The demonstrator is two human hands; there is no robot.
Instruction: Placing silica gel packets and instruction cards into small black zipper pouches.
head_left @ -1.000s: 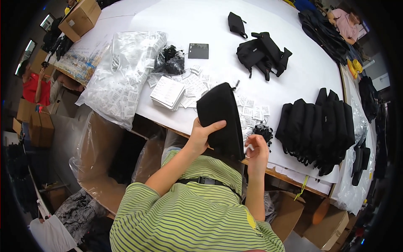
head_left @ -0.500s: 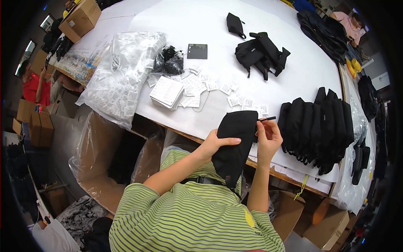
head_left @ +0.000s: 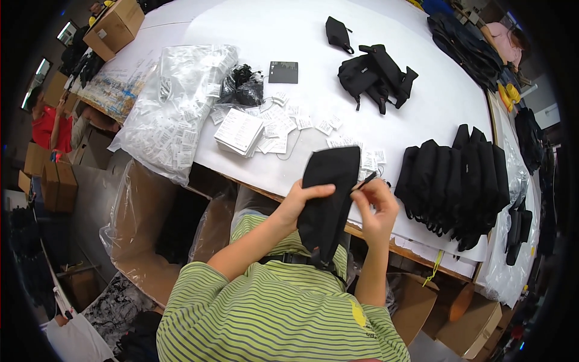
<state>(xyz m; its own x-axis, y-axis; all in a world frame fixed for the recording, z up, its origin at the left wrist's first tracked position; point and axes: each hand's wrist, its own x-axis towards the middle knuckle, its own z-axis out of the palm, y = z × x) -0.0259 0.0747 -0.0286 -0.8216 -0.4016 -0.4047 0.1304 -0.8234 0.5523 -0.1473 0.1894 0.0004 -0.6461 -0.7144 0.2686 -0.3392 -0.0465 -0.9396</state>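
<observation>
Your left hand (head_left: 300, 202) clamps the black pouch (head_left: 329, 196) at the table's (head_left: 241, 18) near edge while your right hand (head_left: 377, 208) pinches its zipper pull (head_left: 365, 180), so hold the fabric taut and draw the pull straight along the seam.

Pouch (head_left: 329, 199) before the table (head_left: 253, 24) — tags (head_left: 241, 131) left, pouch row (head_left: 461, 181) right

- Your clear bag of white packets (head_left: 172, 114) lies far left on the table;
- white paper tags (head_left: 283, 123) lie scattered mid-table, beside a stacked bundle (head_left: 239, 131);
- brown cartons (head_left: 114, 25) sit top left.
</observation>
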